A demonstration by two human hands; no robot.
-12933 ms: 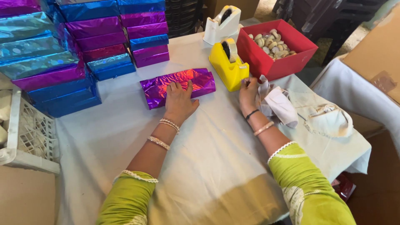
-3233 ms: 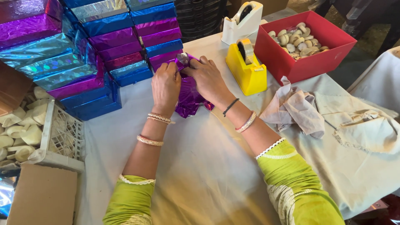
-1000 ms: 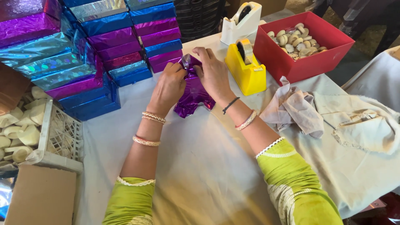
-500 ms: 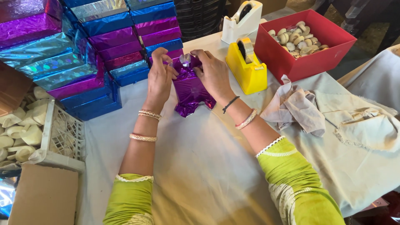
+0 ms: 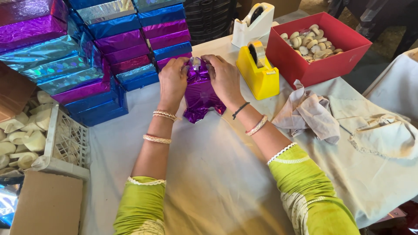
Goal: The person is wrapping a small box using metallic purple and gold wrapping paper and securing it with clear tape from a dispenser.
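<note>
My left hand (image 5: pixel 173 82) and right hand (image 5: pixel 224 78) each kept a closed grip on the purple foil-wrapped box (image 5: pixel 199 93), upright on the table (image 5: pixel 209 174). I was folding its top end; taping seemed next.

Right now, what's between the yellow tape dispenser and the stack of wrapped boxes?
Head view: the purple foil parcel, stood on end, gripped by the left hand and right hand.
</note>
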